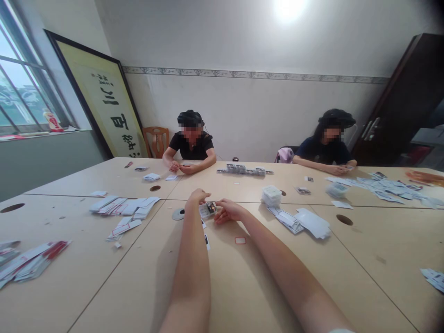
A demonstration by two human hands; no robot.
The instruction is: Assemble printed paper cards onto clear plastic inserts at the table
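A small stack of picture cards (207, 209) with a dark photo on its upper face is between my two hands, at the middle of the table. My right hand (229, 211) has its fingers bent around the right edge of this stack. At the stack's upper left is my left hand (199, 196), its thumb stretched to the right; its other fingers are mostly hidden. A grey-white disc, like a tape roll (178, 213), lies left of my left wrist. Below the stack, dark-printed cards (207, 241) are partly covered by my left forearm. A red-edged label (240, 240) lies near my right forearm.
Paper packets (118, 206) are fanned out on the left, with more (34, 261) nearer me. Right of my hands are a clear box (271, 196) and white envelopes (312, 223). Rows of card stacks (243, 169) stand farther back. Two people (190, 143) sit across the table.
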